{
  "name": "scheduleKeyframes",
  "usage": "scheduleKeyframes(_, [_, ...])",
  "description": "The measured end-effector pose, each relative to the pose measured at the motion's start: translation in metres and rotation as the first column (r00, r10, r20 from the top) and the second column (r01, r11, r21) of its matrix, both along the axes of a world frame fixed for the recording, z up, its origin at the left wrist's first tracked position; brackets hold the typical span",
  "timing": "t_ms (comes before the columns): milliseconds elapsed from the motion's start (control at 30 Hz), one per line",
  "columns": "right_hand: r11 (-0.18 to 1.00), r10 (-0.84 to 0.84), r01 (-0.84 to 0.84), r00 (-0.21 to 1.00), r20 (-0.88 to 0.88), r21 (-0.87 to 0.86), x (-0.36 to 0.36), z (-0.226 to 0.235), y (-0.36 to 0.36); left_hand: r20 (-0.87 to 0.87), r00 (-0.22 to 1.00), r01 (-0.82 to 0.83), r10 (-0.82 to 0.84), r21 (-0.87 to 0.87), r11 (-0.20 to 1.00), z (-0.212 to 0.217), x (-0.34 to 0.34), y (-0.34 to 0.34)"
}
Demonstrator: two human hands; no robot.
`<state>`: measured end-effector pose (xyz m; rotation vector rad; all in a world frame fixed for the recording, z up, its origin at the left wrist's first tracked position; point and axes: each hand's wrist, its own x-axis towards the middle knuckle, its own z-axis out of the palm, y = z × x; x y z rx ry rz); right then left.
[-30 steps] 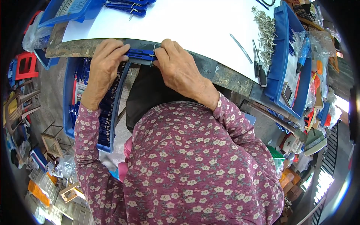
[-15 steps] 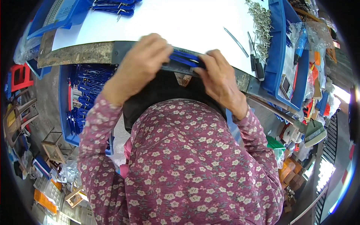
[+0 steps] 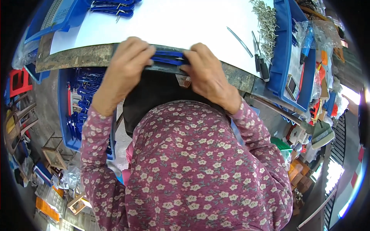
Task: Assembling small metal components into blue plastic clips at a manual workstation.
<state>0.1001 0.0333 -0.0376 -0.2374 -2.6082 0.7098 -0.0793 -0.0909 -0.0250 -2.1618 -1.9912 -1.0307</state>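
Near edge of the desk (image 3: 84,57), and left hand (image 3: 130,58) and right hand (image 3: 208,71) hold a slim blue piece (image 3: 167,58) between them, apparently mid-handling, next needing steady, even control.

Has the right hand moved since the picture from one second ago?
Yes, the right hand has moved rightward along the table edge, closer to the black-handled tools lying on the table.

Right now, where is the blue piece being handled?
In the head view, the blue piece is at upper centre, between the left hand and right hand, at the table's near edge.
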Motion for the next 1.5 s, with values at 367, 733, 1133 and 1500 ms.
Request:
scheduleKeyframes(367, [1.0, -0.012, 0.012, 1.0, -0.005, 0.027, -0.022, -0.004, -0.006, -0.024, 0.998, -0.06, 0.059, -0.053, 0.997, 0.006, -0.014, -0.016])
scheduleKeyframes(733, [0.991, 0.058, -0.071, 0.992, -0.115, -0.109, -0.012, -0.004, -0.002, -0.084, 0.994, -0.081, 0.074, -0.079, 0.994, 0.003, -0.008, -0.018])
scheduleKeyframes(1133, [0.954, -0.235, 0.228, 0.972, -0.016, -0.193, 0.047, 0.012, 0.01, 0.009, 0.999, -0.037, 0.038, -0.124, 0.992, 0.002, 0.054, 0.009])
scheduleKeyframes(1500, [0.096, -0.001, 0.173, 0.985, 0.174, -0.98, 0.055, 0.001, -0.03, 0.411, 0.865, -0.182, 0.288, -0.277, 0.943, 0.001, 0.103, -0.01])
